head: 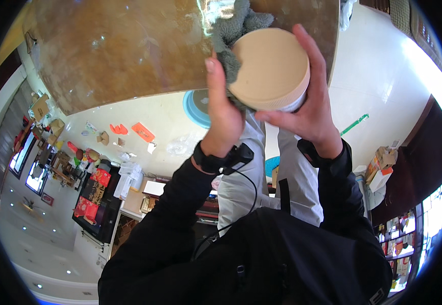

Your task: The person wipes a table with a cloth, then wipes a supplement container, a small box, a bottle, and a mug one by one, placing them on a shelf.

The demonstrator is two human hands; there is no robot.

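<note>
A round jar with a beige ribbed screw lid (272, 68) is held up in front of the table edge, its lid turned towards me. My right hand (312, 110) grips it from the right, with fingers along the side and the thumb at the lower rim. A grey fluffy cloth (226, 42) lies against the jar's left side. My left hand (223, 103) holds this cloth to the jar, thumb pointing up; its other fingers are hidden behind. Part of the cloth trails onto the brown tabletop (129, 49). Below the lid, only a strip of the white body shows.
A blue basin (196, 110) stands on the floor under the table edge. Clear plastic wrap (184, 145) and an orange packet (143, 132) lie on the pale floor. A green strip (354, 124) is at right, near stacked boxes (381, 167). A cable (253, 190) runs from my left wrist.
</note>
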